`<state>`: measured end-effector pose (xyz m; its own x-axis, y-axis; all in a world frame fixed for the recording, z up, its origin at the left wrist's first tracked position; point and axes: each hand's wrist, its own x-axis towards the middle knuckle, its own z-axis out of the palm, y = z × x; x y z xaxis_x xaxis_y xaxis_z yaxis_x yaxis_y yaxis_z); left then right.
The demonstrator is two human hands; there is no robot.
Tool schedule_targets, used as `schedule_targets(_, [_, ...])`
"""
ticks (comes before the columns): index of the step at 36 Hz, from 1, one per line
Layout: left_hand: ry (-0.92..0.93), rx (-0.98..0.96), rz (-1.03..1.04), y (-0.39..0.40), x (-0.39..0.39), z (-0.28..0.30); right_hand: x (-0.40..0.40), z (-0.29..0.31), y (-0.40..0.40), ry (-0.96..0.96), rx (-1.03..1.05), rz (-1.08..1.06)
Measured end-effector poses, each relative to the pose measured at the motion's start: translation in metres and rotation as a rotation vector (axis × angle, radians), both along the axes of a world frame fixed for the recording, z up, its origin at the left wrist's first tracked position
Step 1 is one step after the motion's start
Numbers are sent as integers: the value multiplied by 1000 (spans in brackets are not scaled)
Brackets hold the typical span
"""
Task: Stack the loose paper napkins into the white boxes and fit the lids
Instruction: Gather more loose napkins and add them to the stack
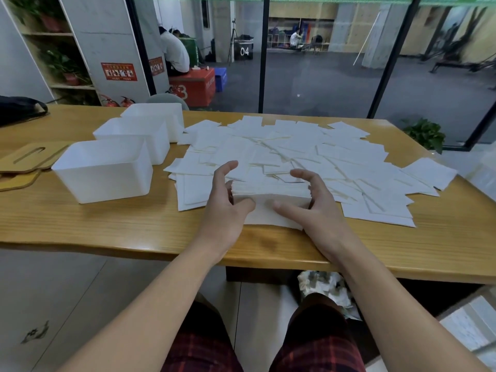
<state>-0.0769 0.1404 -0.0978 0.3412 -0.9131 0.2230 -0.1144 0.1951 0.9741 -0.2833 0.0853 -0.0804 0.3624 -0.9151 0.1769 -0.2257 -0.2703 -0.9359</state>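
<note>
At the far left edge of the table (80, 224) a dark bag (18, 108) slumps, and nearer the front lie the wooden lids (29, 158), flat and slotted, not yet fitted to anything. Just right of them stand three white boxes in a diagonal row: the nearest box (103, 174), the middle box (131, 135) behind it, and the far box (155, 115) toward the back edge. As far as I can see into them, nothing has gone in yet.

Moving right, the loose napkins (308, 151) cover most of the table's middle and right side, a shallow overlapping drift reaching almost to the right edge. At its near side, close to the front edge, sits a squared-up napkin stack (269, 190) between the person's hands. The left hand (226, 200) curls round the stack's left end, thumb at the front and fingers arched over the top. The right hand (312, 200) mirrors it at the right end, thumb laid along the front face, fingers hooked over the far side.

My guess is the stack is light but soft and slippery between the sheets, so it would fan or buckle if pinched at one point. Holding both short ends and squeezing inward looks the sound way to carry it, with the nearest box the likely target, well to the left. The sheets beneath could cling and drag along when it lifts.
</note>
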Motion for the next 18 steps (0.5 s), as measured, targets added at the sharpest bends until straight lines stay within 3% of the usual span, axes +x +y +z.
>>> schedule_targets(4, [9,-11,-57,1,10,1,-4,5,-4,11,8,88])
schedule_targets(9, [-204,-3,-124,12,25,12,-8,10,-7,-44,5,78])
schedule_targets(13, [-292,5,-144,22,39,18,1,13,-6,-161,131,91])
schedule_targets(18, [-188,-7,-120,29,64,25,23,21,-7,-185,257,176])
